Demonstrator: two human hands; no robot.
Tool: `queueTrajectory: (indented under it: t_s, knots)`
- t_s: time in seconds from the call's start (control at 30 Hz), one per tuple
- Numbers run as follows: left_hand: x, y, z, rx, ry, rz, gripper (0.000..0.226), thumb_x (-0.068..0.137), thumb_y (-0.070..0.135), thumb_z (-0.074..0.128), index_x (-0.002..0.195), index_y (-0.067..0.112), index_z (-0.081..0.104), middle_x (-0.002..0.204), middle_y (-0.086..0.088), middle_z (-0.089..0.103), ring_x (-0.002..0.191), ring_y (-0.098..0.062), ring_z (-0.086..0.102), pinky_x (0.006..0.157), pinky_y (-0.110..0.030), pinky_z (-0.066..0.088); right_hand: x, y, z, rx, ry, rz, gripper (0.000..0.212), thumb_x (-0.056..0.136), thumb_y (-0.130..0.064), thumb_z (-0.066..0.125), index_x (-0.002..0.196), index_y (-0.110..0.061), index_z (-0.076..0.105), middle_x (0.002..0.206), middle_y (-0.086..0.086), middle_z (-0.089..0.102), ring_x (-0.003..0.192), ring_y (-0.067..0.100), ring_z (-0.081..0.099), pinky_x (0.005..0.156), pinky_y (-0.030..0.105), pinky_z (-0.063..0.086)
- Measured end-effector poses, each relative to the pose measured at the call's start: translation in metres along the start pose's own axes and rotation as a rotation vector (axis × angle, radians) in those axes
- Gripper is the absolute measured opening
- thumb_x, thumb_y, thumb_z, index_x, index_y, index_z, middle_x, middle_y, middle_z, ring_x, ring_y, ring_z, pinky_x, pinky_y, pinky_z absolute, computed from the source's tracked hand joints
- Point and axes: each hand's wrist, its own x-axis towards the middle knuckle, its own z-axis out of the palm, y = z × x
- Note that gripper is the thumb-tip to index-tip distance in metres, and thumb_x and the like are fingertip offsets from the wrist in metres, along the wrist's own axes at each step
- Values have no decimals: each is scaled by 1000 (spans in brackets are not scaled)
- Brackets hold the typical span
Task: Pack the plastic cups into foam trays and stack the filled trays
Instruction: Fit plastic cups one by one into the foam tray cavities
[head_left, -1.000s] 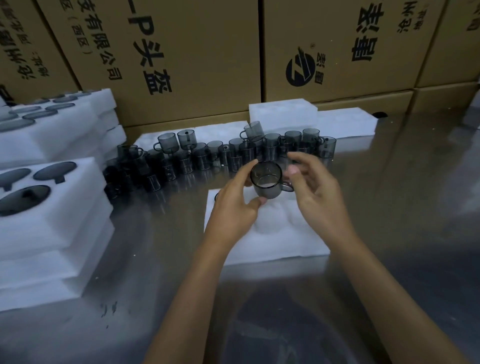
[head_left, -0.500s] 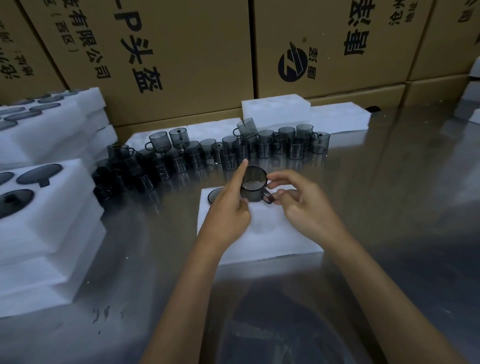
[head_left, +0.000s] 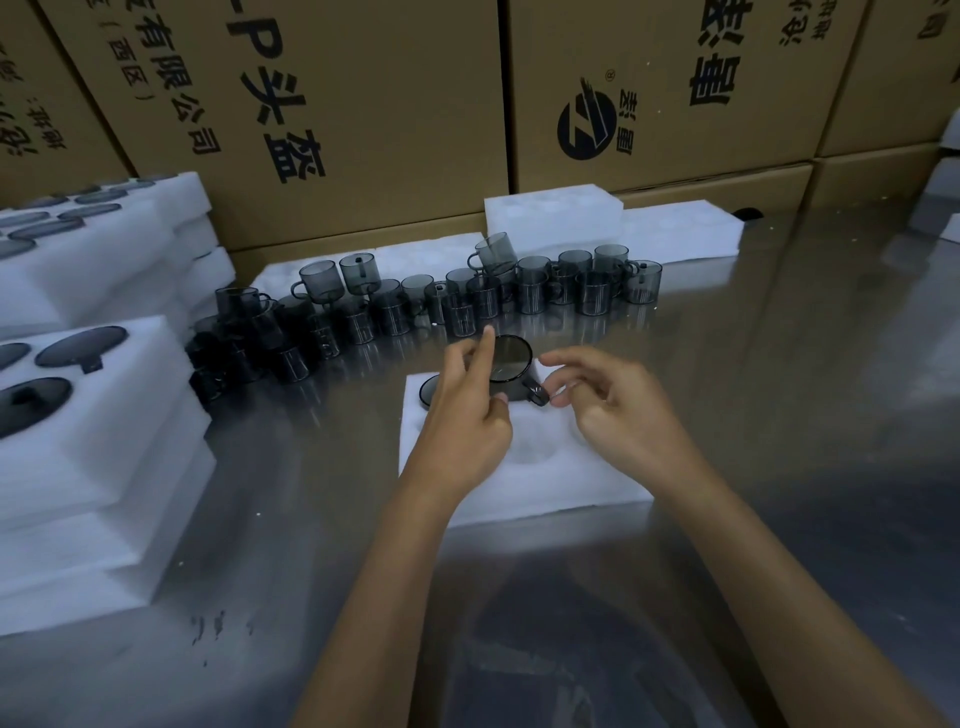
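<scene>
1. A second before, we held the cup up above the tray between both hands; by this moment it had come down and sat low in a far pocket of the tray, rim up, handle pointing toward our right hand.
2. Our left hand lay against the cup's near-left side, forefinger straight along the rim and thumb at the wall, the hold looking light rather than clenched.
3. Our right hand had let go: its fingers hung loosely curled just beside the handle, and we could not quite tell whether a fingertip touched it.
4. A second cup already sat in the pocket to the left, mostly hidden behind our left hand.
5. The nearer pockets of the tray stood unfilled, so we judged this tray barely begun.
6. The loose cups waited in a crowded row behind the tray, a few perched on others.
7. At the left, filled trays were stacked already.
8. We judged the next step a short reach to the row for another cup.
</scene>
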Motion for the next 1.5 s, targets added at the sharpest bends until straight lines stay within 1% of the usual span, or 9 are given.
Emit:
queueTrajectory:
  t_s: [0.2, 0.4, 0.53, 0.63, 0.77, 0.9, 1.07, 1.27, 1.5]
  knots:
    - [0, 4, -2, -19, 10, 31, 61, 101, 4, 44, 157, 21, 25, 153, 11, 29, 113, 14, 27, 84, 11, 18, -3, -3, 2, -45, 31, -2, 44, 89, -1, 48, 119, -26, 68, 82, -14, 74, 86, -4, 62, 66, 3, 40]
    - [-1, 3, -3, -18, 23, 29, 56, 101, 2, 42, 155, 15, 32, 149, 8, 36, 108, 7, 41, 84, 8, 26, -3, -4, 1, -128, 8, -21, 58, 89, 5, 40, 132, -26, 63, 88, -11, 75, 101, -5, 42, 81, 3, 36]
    - [-2, 4, -2, -9, 7, 29, 56, 102, 6, 44, 155, 15, 31, 148, 9, 35, 97, 12, 40, 78, 9, 27, -5, -3, 6, -284, -34, -90, 57, 90, 3, 43, 135, -26, 63, 102, -10, 68, 108, 10, 39, 104, 34, 36]
    - [-2, 6, -3, -4, 8, 24, 53, 103, 8, 43, 154, 15, 33, 147, 9, 37, 102, 10, 41, 81, 8, 26, -6, -2, 5, -501, -7, -162, 56, 89, 0, 45, 136, -26, 62, 116, -6, 60, 116, 16, 39, 99, 33, 32]
    - [-3, 11, -5, -17, 46, 23, 46, 104, 10, 40, 150, 15, 43, 139, 7, 47, 119, -13, 50, 101, -19, 38, -6, -2, -2, -679, -13, -221, 52, 89, -8, 45, 132, -31, 65, 146, -8, 50, 138, 20, 31, 104, 37, 23]
    - [-2, 11, -4, 18, 71, -22, 41, 106, 19, 41, 146, 14, 49, 132, 4, 54, 123, -21, 51, 108, -39, 38, -4, -2, 0, -693, -45, -187, 53, 91, -15, 39, 133, -35, 63, 155, -10, 42, 145, 16, 22, 106, 34, 17]
    - [0, 10, 0, 143, 40, -51, 41, 105, 19, 43, 146, 12, 48, 136, -2, 55, 132, -25, 44, 114, -43, 31, -1, 2, 2, -681, -84, -122, 48, 93, -18, 42, 132, -38, 63, 157, -7, 38, 147, 13, 16, 107, 34, 14]
    - [4, 8, 4, 342, -37, -108, 45, 107, 26, 34, 152, 22, 39, 166, 4, 17, 154, -18, -7, 122, -45, 6, 0, 3, 4, -660, -101, -62, 48, 94, -22, 39, 130, -42, 63, 160, -6, 34, 148, 11, 12, 113, 39, 14]
    - [7, 10, 5, 359, -91, -151, 46, 108, 27, 30, 154, 21, 33, 164, 4, 25, 154, -18, 6, 122, -37, 5, 2, 4, 5, -623, -115, -5, 50, 93, -21, 39, 132, -45, 60, 161, -5, 32, 150, 14, 13, 116, 42, 14]
